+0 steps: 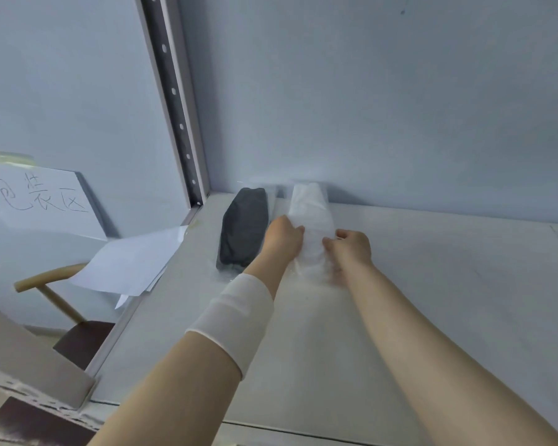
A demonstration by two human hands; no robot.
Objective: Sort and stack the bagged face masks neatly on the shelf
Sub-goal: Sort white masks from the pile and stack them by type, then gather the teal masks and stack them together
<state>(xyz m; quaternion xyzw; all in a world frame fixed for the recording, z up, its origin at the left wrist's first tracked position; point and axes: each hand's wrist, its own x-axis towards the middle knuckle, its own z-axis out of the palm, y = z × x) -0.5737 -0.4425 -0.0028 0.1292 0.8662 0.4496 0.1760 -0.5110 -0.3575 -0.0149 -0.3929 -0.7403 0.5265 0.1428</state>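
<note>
White bagged masks (310, 226) gripped by both outstretched hands, left hand (284, 238), right hand (350, 247).

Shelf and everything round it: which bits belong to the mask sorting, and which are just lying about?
Job:
- white masks, held by left hand and right hand
- black masks
- shelf

Lying about:
- loose paper
- handwritten sign
- chair
- wrist wrap

Single head view, looking forward and down along both forearms onto the shelf (432, 284), close in, facing the back wall (368, 91) and left upright (174, 91).
</note>
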